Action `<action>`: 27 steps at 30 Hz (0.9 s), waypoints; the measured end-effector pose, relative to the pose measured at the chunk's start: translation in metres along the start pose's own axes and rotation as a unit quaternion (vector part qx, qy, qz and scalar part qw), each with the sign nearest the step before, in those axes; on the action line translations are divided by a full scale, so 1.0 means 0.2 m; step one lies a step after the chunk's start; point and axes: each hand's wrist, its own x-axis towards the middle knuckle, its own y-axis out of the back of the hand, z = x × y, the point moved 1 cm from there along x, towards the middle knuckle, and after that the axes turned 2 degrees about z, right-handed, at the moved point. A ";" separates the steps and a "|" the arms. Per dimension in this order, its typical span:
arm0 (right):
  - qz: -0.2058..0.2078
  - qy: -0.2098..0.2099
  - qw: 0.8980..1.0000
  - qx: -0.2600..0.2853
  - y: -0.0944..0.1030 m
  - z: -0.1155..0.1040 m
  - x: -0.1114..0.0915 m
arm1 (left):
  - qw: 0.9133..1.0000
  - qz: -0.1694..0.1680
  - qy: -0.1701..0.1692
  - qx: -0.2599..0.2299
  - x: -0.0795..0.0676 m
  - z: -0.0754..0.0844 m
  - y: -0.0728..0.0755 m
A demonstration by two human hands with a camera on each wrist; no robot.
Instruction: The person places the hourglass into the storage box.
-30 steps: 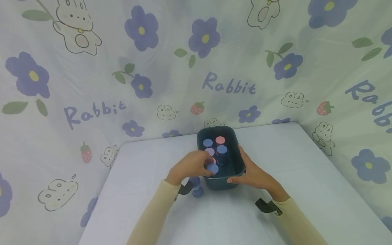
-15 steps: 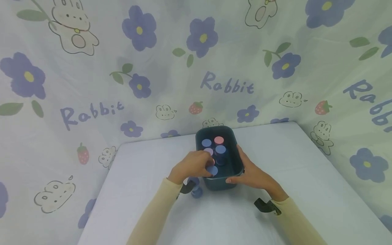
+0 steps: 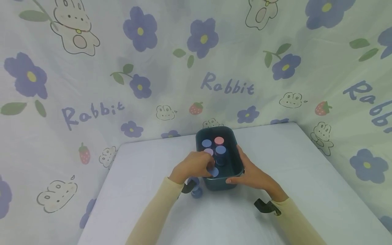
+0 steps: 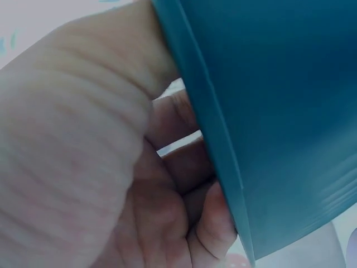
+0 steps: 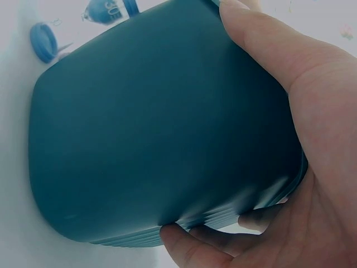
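The bin (image 3: 217,185) rests on the white surface (image 3: 147,163); at its eight o'clock the left hand (image 3: 194,165) reaches over the rim, fingers pinching a blue timer (image 3: 214,172) inside near seven, while the right hand (image 3: 253,175) grips the corner at four, fingers wrapped along the outer wall. Inside sit a pink timer (image 3: 218,140) at twelve and a lilac timer (image 3: 208,151) at nine; another timer (image 3: 197,193) stands just outside at seven.

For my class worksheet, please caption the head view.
The left hand holds a blue-topped piece inside a dark tub, while the right hand grips its near right corner.
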 end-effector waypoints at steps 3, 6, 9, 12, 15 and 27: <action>0.001 -0.003 1.000 -0.006 0.00 0.00 0.00 | 1.000 -0.005 0.000 0.002 0.00 0.01 0.00; 0.001 -0.002 1.000 -0.004 0.00 0.00 0.00 | 1.000 -0.006 0.003 0.002 0.00 0.01 0.01; -0.001 0.000 1.000 0.003 0.00 -0.01 0.00 | 1.000 -0.008 0.006 0.002 0.00 0.02 0.01; -0.003 0.000 1.000 0.006 0.00 -0.01 0.00 | 1.000 -0.012 0.008 0.002 0.00 0.01 0.00; -0.004 -0.003 1.000 0.004 -0.01 -0.01 0.00 | 1.000 -0.013 0.008 -0.001 -0.01 0.00 0.00; 0.005 0.002 1.000 -0.011 -0.01 0.00 0.00 | 0.978 0.113 -0.014 -0.176 -0.17 -0.13 0.10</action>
